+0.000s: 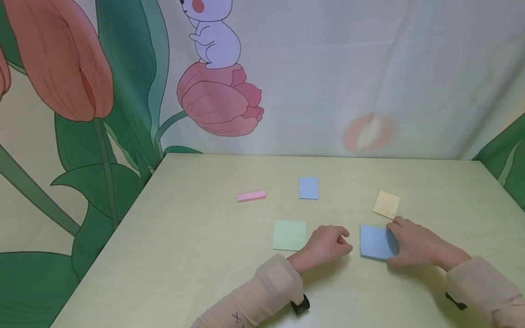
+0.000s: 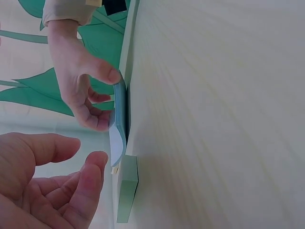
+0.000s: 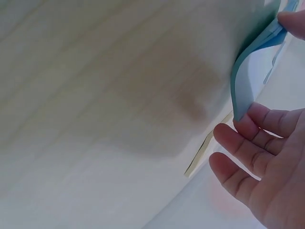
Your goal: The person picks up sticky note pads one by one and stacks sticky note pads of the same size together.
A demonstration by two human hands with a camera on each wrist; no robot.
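My right hand grips a large blue sticky note pad by its right side, thumb on the near edge and fingers on the far edge. In the right wrist view the blue pad bows between thumb and fingers. My left hand hovers left of this pad, holding nothing; a gap shows between its thumb and index finger in the left wrist view. Just behind the left wrist lies a square green sticky note pad, partly covered by that hand. A yellow sticky note pad lies right beyond the right fingertips.
Farther back on the pale wooden table lie a small blue sticky note pad and a narrow pink sticky note pad. A curtain printed with tulips hangs behind the table's far edge. Dark straps show at both sleeves.
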